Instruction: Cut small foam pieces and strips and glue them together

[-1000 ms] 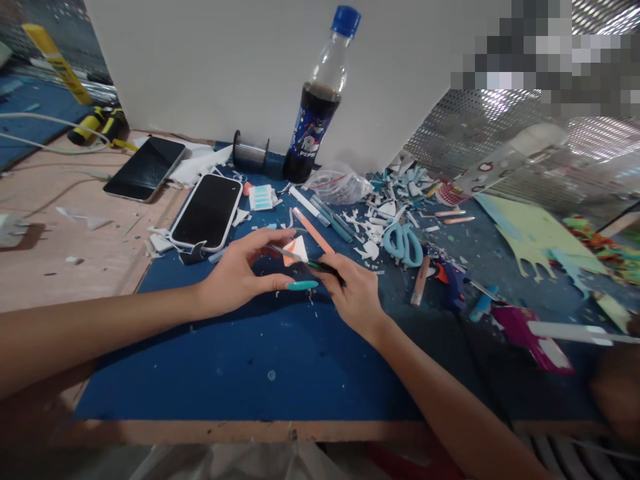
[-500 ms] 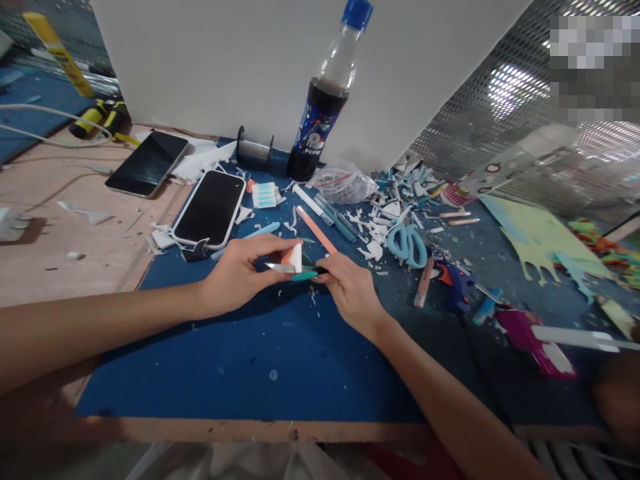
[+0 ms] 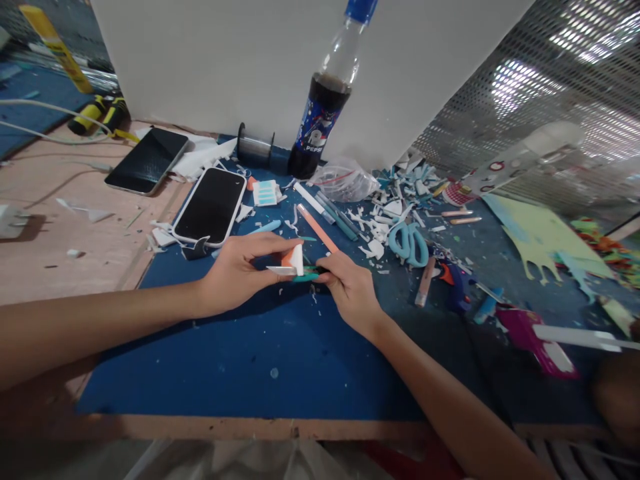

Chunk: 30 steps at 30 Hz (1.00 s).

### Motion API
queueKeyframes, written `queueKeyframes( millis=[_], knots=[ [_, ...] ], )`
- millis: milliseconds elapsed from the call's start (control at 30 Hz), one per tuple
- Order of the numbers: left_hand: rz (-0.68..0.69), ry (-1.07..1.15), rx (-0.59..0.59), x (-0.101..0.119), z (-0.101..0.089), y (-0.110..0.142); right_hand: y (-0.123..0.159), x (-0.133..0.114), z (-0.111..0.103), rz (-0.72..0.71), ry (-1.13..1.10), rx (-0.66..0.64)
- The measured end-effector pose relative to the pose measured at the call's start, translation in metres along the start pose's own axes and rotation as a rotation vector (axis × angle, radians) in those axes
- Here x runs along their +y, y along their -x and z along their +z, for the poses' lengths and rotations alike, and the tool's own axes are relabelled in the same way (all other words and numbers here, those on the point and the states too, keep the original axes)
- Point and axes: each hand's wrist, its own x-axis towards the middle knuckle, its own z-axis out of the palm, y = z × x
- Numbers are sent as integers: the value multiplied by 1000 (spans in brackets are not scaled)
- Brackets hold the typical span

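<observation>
My left hand (image 3: 235,273) pinches a small orange-and-white piece (image 3: 299,257) between thumb and fingers, above the blue mat (image 3: 215,360). From the other side my right hand (image 3: 353,290) grips a knife with a pale blade (image 3: 281,271); most of its handle is hidden in the fingers. The blade lies across the lower end of the white part, its tip pointing toward my left thumb. A teal-green strip (image 3: 304,277) shows just under the blade; whether it belongs to the knife or the piece I cannot tell.
Behind my hands lie a white-cased phone (image 3: 213,207), an orange stick (image 3: 317,229) and foam scraps. A cola bottle (image 3: 323,100) stands against the white panel. To the right are light-blue-handled scissors (image 3: 409,244), a blue glue gun (image 3: 456,285) and a magenta tool (image 3: 537,340).
Both hands keep their grip and nearly the same place. The blade and the piece have shifted only very slightly; the whole view has tilted a little.
</observation>
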Motion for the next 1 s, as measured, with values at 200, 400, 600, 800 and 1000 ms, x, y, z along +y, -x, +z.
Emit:
queueKeyframes(
  millis=[200, 400, 600, 800, 1000],
  knots=[
    [-21, -36, -35, 1, -2, 0, 2, 5, 1, 16, -4, -1],
    [55, -249, -112, 3, -4, -1, 1, 6, -1, 24, -29, -22],
    [-77, -11, -127, 5, -2, -4, -2, 7, -6, 5, -57, -54],
    [-166, 114, -201, 3, -4, -6, -2, 13, -8, 1, -39, -84],
    [-201, 68, -178, 1, -3, -7, -1, 17, -9, 0, -10, -111]
  ],
)
